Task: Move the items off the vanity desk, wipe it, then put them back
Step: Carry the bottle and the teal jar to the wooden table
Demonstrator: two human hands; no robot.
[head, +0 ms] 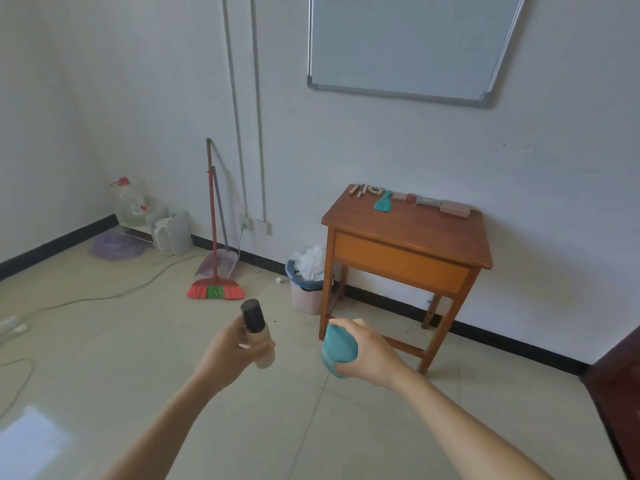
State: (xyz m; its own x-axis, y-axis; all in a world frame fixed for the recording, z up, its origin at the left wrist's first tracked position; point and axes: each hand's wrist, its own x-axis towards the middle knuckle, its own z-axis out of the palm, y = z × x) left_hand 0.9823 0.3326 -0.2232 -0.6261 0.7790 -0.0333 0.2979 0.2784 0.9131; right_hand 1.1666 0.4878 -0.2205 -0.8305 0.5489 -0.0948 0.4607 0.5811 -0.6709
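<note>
hands full at lower centre: our left hand (pixel 230 346) grips the foundation bottle (pixel 258 336), our right hand (pixel 363 353) clasps the teal pouch (pixel 337 349), probably carried between spots for the desk (pixel 408 233) at right.

Soft, even daylight. A pale glare patch lies on the glossy beige tiled floor (pixel 31 434) at lower left. The red-handled broom (pixel 213 237) casts a faint shadow on the white wall (pixel 346 143). Wide-angle distortion skews the grey-framed whiteboard (pixel 408 46); distant detail looks soft.
</note>
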